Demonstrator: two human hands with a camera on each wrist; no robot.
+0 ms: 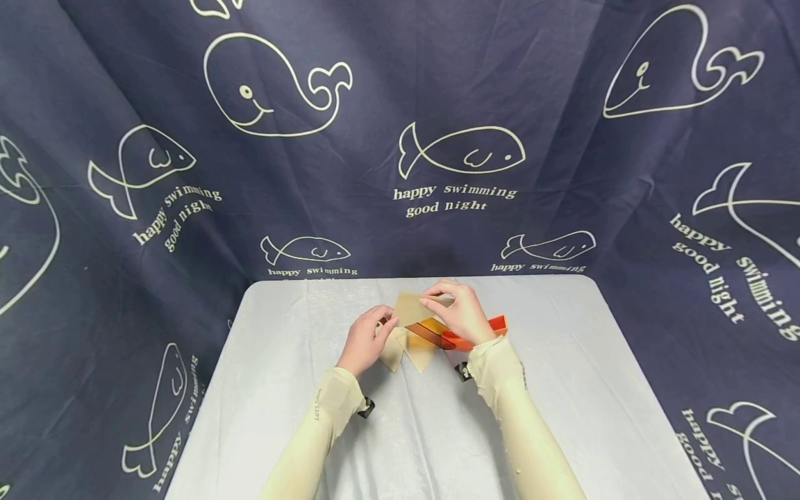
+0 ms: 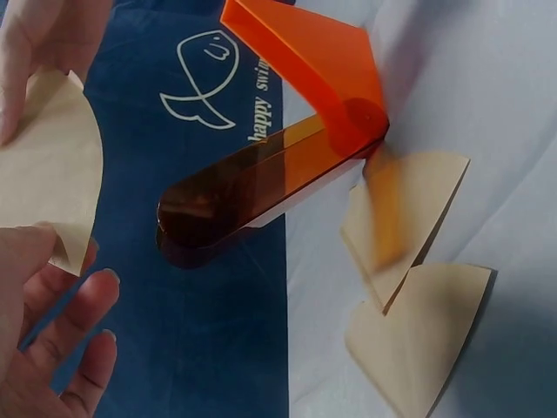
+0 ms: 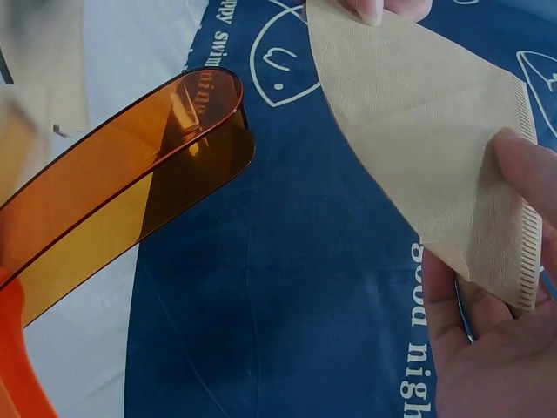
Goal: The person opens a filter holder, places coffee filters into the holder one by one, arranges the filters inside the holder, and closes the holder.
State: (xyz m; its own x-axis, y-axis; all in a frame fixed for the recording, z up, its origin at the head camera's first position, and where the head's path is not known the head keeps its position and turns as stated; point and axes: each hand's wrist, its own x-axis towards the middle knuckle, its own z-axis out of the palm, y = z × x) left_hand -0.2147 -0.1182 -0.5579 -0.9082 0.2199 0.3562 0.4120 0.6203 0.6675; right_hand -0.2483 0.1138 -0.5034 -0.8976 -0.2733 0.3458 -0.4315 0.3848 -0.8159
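Note:
A tan paper coffee filter (image 1: 409, 309) is held up above the table between my two hands. My left hand (image 1: 369, 337) pinches one corner of it; in the left wrist view the thumb lies on the paper (image 2: 52, 165) and the other fingers spread below. My right hand (image 1: 461, 314) grips the opposite side, with its thumb on the crimped seam in the right wrist view. Below the paper stands an orange box (image 2: 322, 61) with a long, see-through amber lid (image 3: 130, 165) swung out. Two more paper filters (image 2: 426, 331) lie beside the box.
The white tabletop (image 1: 281, 319) ends at a dark blue curtain (image 1: 375, 229) printed with whales and fish, which hangs behind and at both sides. Small black wrist cameras (image 1: 367, 407) sit under the cream sleeves (image 1: 509, 389).

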